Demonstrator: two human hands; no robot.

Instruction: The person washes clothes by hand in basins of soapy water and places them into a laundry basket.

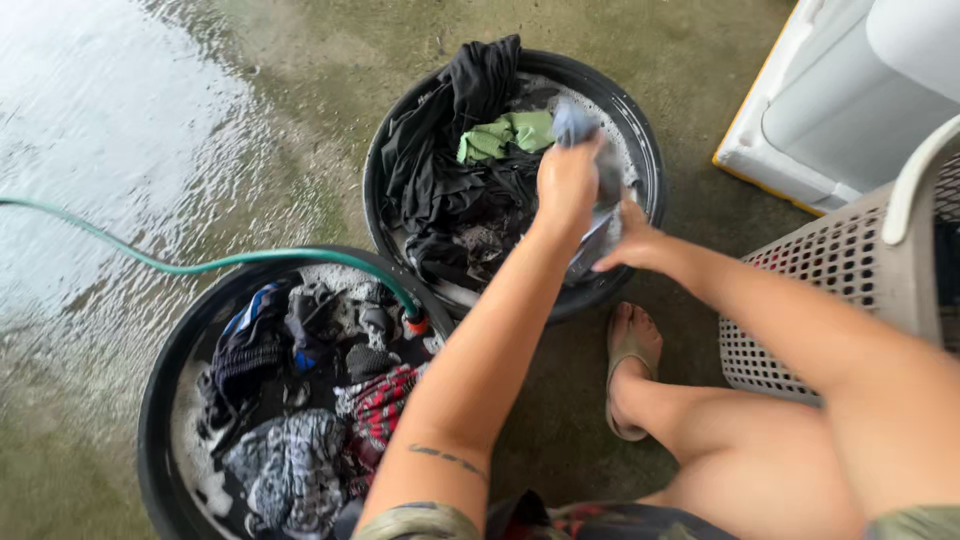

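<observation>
My left hand [566,182] and my right hand [630,243] both grip a wet grey-blue garment [590,170], holding it stretched over the far black basin [650,140]. That basin holds soapy water, black clothes [450,170] and a green cloth [505,135]. The near black basin [158,400] at the lower left is full of dark, striped and red patterned clothes [310,400] in suds.
A green hose [200,265] crosses the wet concrete floor and ends in the near basin. A perforated laundry basket [840,270] stands at the right, with a white appliance [840,90] behind it. My sandalled foot [630,360] rests between basin and basket.
</observation>
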